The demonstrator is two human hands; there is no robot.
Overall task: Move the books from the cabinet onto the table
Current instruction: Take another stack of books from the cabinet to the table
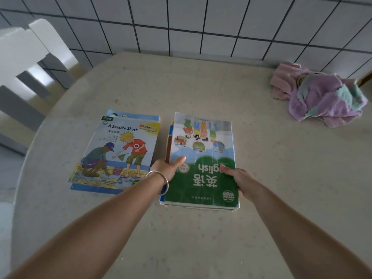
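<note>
A stack of books topped by a green English textbook (203,154) lies on the beige round table (201,238), its cover upside down to me. My left hand (169,168) grips the stack's left edge, thumb on the cover. My right hand (239,180) grips its right edge, thumb on top and fingers hidden beneath. To the left lies a second pile topped by the "A Seaside Shock" book (118,152), flat on the table and untouched. The cabinet is out of view.
A crumpled pink, purple and teal cloth (320,95) sits at the table's far right. A white chair (26,63) stands off the left edge. A tiled wall (201,23) runs behind the table.
</note>
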